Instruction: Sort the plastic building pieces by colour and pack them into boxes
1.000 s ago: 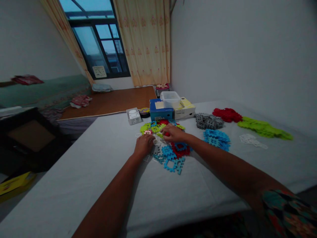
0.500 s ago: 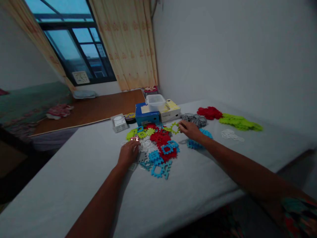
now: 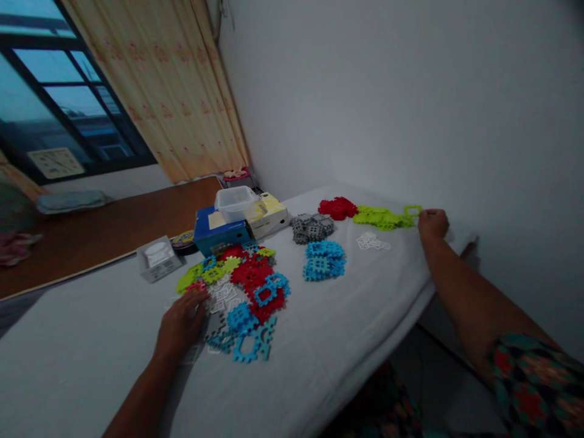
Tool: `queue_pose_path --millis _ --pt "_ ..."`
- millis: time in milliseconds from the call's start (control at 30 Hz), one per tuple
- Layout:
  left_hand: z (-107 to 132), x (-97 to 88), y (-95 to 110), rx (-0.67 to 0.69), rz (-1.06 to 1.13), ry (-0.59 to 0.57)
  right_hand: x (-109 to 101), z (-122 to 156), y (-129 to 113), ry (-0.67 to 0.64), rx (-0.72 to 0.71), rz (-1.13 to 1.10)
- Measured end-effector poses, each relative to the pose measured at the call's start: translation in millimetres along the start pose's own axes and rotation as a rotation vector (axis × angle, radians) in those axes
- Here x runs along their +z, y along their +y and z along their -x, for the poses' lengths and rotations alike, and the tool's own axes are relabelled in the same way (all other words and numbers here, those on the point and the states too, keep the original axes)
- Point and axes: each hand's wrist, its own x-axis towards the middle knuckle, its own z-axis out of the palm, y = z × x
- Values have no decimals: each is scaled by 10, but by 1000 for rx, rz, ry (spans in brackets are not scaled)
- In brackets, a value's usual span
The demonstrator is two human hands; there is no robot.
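My right hand [image 3: 432, 222] is stretched far right, fingers pinched on a green square tile [image 3: 412, 211] at the end of the green pile [image 3: 381, 217]. My left hand [image 3: 181, 322] rests with curled fingers on the left edge of the mixed heap of coloured tiles [image 3: 244, 286], touching white and grey pieces. Sorted piles lie beyond: red [image 3: 337, 207], grey [image 3: 312, 227], blue [image 3: 324, 260] and white [image 3: 373, 243].
A blue box [image 3: 214, 232] with a clear plastic tub [image 3: 234, 201] on it and a yellow-white box [image 3: 267, 215] stand at the table's far side. A small white container [image 3: 157, 258] sits left of them. The wall is close on the right; the table edge [image 3: 410, 304] drops there.
My right hand carried a green tile from the mixed heap across to the green pile at the far right. The view swung right. My left hand stayed on the heap.
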Motion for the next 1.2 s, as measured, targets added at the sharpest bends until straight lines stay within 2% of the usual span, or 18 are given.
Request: queue_pose_path --millis 100,200,267,367,467,567,667,733,800,900,1033,1200 --pt "5 9 -34 -5 5 4 -2 62 105 14 149 116" --pt "19 6 -49 -15 25 8 10 131 103 -46 128 129" --pt "30 -6 -28 -17 45 12 0 163 50 -40 107 140" --pt "37 -24 43 -10 76 23 19 220 -170 6 28 116" --pt "23 -31 123 4 95 20 144 450 -646 -53 -179 27" --pt "19 -35 187 16 109 9 314 1051 -1309 -271 -561 -171" --pt "43 -47 228 26 125 8 453 1920 -1925 -759 -958 -273" --pt "63 -57 242 30 128 5 544 2459 -2226 -972 -1118 -210" --pt "78 -65 249 36 126 1 654 2850 -2438 -1083 -1143 -45" --pt "83 -65 248 41 120 -4 840 3132 -2628 -1123 -1086 156" --pt "76 -43 235 28 115 -5 973 3227 -2713 -1119 -1077 193" --pt "71 -38 226 34 109 -19 871 3283 -2717 -1078 -1112 97"
